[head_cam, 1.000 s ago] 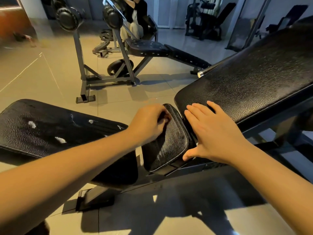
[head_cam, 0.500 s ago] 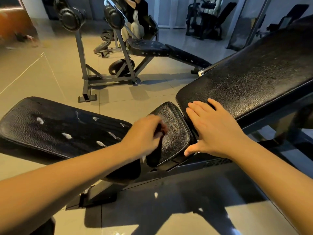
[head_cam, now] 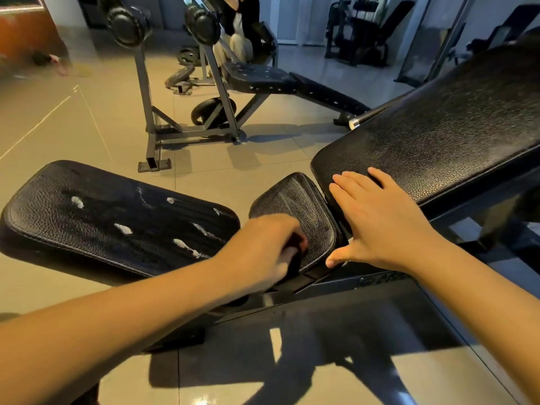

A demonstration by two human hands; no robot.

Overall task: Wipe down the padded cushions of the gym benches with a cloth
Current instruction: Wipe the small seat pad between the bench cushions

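Note:
A black gym bench fills the near view. Its small middle cushion shows faint wipe streaks. My left hand is curled round a dark cloth at that cushion's near edge; most of the cloth is hidden inside the fist. My right hand lies flat, fingers straight, on the lower end of the inclined back pad. To the left lies the flat seat cushion, dotted with several white foam blobs.
Another bench with a bar rack stands on the tiled floor behind, with a person seated at its far end. More gym machines line the back right. The bench's metal frame runs below my hands.
My left hand has dragged the cloth down the small cushion from its top to its near edge. My right hand has stayed on the back pad. The view has shifted slightly.

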